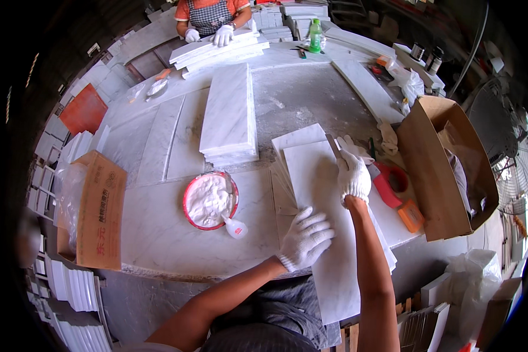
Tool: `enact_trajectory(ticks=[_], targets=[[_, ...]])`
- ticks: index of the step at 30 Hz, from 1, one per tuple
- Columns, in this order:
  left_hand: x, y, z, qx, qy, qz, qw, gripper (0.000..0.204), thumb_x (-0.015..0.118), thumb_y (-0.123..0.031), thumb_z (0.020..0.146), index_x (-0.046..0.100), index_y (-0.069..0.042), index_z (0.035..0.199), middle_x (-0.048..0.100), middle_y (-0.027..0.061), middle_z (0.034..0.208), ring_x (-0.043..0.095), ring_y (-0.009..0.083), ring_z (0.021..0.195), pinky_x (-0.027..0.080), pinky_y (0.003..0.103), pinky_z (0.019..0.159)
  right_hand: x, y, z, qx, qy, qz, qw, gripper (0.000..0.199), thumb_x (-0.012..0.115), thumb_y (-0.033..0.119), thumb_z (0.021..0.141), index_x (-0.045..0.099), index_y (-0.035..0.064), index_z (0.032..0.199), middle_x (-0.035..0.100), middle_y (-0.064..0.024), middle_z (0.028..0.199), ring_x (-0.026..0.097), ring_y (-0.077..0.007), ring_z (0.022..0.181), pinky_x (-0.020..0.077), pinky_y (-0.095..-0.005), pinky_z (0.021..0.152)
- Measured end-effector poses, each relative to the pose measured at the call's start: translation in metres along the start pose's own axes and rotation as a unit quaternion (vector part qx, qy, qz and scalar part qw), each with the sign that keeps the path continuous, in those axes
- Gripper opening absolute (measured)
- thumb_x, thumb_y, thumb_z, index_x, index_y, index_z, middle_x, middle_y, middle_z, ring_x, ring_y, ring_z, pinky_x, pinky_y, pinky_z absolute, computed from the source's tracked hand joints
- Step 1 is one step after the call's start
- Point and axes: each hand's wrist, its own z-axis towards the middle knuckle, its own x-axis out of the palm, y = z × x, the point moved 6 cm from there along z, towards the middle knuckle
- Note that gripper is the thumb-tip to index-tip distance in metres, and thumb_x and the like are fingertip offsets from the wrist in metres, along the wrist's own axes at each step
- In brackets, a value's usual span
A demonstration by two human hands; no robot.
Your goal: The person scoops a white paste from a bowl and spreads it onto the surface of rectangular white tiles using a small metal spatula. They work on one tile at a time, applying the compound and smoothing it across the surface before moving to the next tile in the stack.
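A long white marble slab (pixel 325 229) lies before me on top of several similar slabs (pixel 299 136), its near end reaching toward my body. My left hand (pixel 306 239), in a white knit glove, rests on the slab's left edge with its fingers stretched out. My gloved right hand (pixel 354 176) is closed around a narrow flat scraper (pixel 333 145), held at the slab's far right part; its handle is hidden in the hand. Left of the slab stands a red-rimmed bowl of white paste (pixel 210 199), with a small white plastic bottle (pixel 236 228) at its rim.
A stack of marble slabs (pixel 229 111) stands beyond the bowl. Cardboard boxes flank me, one left (pixel 102 214), one right (pixel 419 170). A red tape roll (pixel 387 185) and an orange block (pixel 410 216) lie right. Across the table, a gloved co-worker (pixel 211 17) handles slabs.
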Motion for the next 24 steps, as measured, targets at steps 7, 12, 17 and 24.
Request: enact_trajectory(ticks=[7,12,17,24], targets=[[-0.002,0.003,0.001,0.021,-0.01,-0.021,1.0,0.028,0.068,-0.019,0.084,0.068,-0.01,0.11,0.066,0.0055,0.119,0.056,0.0274,0.121,0.032,0.05,0.113,0.021,0.014,0.015,-0.092,0.08,-0.118,0.985,0.03,0.058,0.025,0.093,0.065,0.0175,0.121,0.065,-0.0174,0.11,0.064,-0.039,0.099,0.0522,-0.0467,0.082],[0.0,0.005,-0.002,0.028,-0.021,-0.031,0.999,0.026,0.067,-0.018,0.084,0.068,-0.01,0.108,0.065,0.006,0.119,0.056,0.0278,0.12,0.032,0.051,0.113,0.025,0.015,0.016,-0.124,0.087,-0.12,0.981,0.032,0.057,0.024,0.093,0.062,0.0173,0.124,0.064,-0.0195,0.109,0.063,-0.0416,0.098,0.0514,-0.0485,0.081],[-0.001,0.006,-0.001,0.03,-0.012,-0.037,0.999,0.026,0.066,-0.018,0.084,0.067,-0.01,0.109,0.065,0.0063,0.119,0.056,0.0285,0.12,0.032,0.051,0.113,0.035,0.009,0.024,-0.147,0.109,-0.114,0.976,0.033,0.057,0.021,0.093,0.062,0.0163,0.125,0.063,-0.0197,0.11,0.062,-0.0416,0.1,0.0506,-0.048,0.083],[-0.002,0.006,0.0,0.034,-0.015,-0.044,0.998,0.026,0.067,-0.018,0.084,0.067,-0.01,0.109,0.064,0.0061,0.121,0.056,0.0277,0.12,0.031,0.051,0.113,0.04,0.014,0.031,-0.132,0.135,-0.09,0.978,0.038,0.056,0.021,0.093,0.06,0.0145,0.13,0.063,-0.0213,0.114,0.061,-0.0427,0.105,0.0482,-0.048,0.089]])
